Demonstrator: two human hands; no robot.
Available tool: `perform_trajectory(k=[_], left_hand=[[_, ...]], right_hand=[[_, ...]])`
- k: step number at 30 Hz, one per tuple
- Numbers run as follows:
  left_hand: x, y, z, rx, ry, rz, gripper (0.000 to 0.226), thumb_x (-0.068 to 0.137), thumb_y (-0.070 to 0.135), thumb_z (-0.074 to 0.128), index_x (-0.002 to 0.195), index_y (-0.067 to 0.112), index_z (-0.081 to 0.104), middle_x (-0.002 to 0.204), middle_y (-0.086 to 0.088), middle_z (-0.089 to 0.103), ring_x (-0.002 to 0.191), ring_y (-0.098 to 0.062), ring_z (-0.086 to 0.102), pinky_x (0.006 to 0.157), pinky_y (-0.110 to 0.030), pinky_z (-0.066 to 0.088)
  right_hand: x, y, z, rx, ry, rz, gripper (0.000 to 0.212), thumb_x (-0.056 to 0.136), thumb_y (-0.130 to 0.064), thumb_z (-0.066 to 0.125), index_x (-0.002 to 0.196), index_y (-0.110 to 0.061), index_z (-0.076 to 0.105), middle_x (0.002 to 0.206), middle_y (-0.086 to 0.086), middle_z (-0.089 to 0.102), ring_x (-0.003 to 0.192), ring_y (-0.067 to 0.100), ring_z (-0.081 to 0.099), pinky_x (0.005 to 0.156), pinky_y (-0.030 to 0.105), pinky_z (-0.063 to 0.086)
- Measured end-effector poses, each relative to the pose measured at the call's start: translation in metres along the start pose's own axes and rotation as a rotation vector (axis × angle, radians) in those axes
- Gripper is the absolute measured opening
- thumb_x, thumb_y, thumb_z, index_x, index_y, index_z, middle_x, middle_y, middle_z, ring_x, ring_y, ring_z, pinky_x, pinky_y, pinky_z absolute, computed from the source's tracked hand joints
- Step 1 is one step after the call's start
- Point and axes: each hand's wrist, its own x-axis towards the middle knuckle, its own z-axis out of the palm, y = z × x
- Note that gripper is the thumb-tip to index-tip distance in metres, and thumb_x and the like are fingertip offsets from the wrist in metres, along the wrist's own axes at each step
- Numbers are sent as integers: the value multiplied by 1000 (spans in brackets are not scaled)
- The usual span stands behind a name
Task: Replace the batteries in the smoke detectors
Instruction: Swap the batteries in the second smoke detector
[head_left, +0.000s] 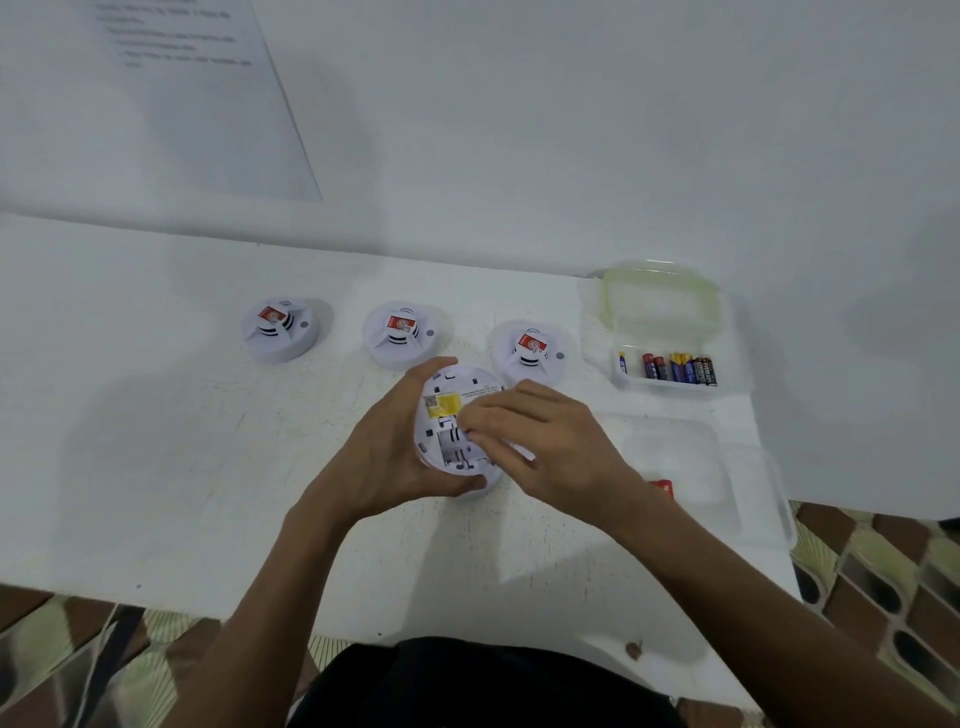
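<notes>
Detector (457, 410) is gripped underside-up by left hand (384, 457); right hand (540, 441) fingertips pinched at its compartment, contents hidden. Slippage risks bent contacts.

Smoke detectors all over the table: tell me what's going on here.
A person is working on one smoke detector, held back side up in the left hand. The right hand has its fingers at the open battery bay. Three more detectors sit in a row behind, untouched. A clear container of batteries stands open on the white table to the right.
</notes>
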Motion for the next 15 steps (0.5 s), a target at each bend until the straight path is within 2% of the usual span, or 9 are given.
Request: perform_trajectory(k=[4, 6, 8, 9, 11, 12, 15], left_hand=[[2, 1, 0, -125, 17, -77, 129, 21, 101, 44, 121, 27, 10, 126, 13, 21, 120, -10, 29, 105, -20, 20], [0, 3, 0, -72, -5, -10, 115, 32, 100, 45, 121, 33, 16, 127, 18, 24, 120, -4, 33, 107, -22, 22], [-3, 6, -1, -15, -22, 76, 96, 48, 94, 48, 123, 41, 21, 128, 22, 28, 118, 8, 38, 108, -15, 26], [-4, 8, -1, -7, -21, 99, 91, 52, 92, 48, 126, 47, 22, 128, 22, 29, 116, 13, 41, 105, -8, 27], [-4, 13, -1, -16, -20, 112, 83, 52, 93, 47, 126, 66, 20, 125, 22, 29, 114, 22, 38, 98, 2, 25], [-3, 14, -1, -16, -15, 115, 84, 50, 95, 46, 125, 66, 21, 124, 22, 29, 114, 21, 39, 98, 1, 24], [-3, 11, 0, 0, 0, 114, 95, 47, 96, 44, 120, 40, 22, 124, 23, 28, 120, -2, 34, 102, -15, 24]], right_hand=[[5, 6, -4, -141, -87, -154, 26, 82, -15, 76, 107, -8, 73, 104, 9, 74, 83, 26, 69, 70, 31, 58], [7, 7, -5, -125, -119, -167, 25, 82, -15, 76, 106, -10, 74, 104, 8, 74, 84, 25, 68, 70, 31, 58], [7, 9, -4, -115, -158, -185, 19, 87, -17, 69, 106, -15, 74, 105, 8, 71, 86, 23, 62, 72, 29, 52], [7, 10, -4, -102, -175, -183, 19, 90, -17, 64, 106, -17, 73, 105, 9, 68, 87, 23, 57, 72, 27, 48], [6, 14, -3, -57, -197, -146, 21, 91, -15, 61, 108, -18, 73, 105, 11, 62, 87, 23, 51, 71, 26, 44], [6, 16, -3, -42, -206, -128, 22, 91, -14, 64, 110, -19, 73, 105, 12, 60, 87, 23, 50, 71, 26, 43], [6, 20, -1, -69, -237, -142, 28, 85, -15, 73, 112, -22, 72, 105, 11, 53, 92, 22, 46, 73, 27, 44]])
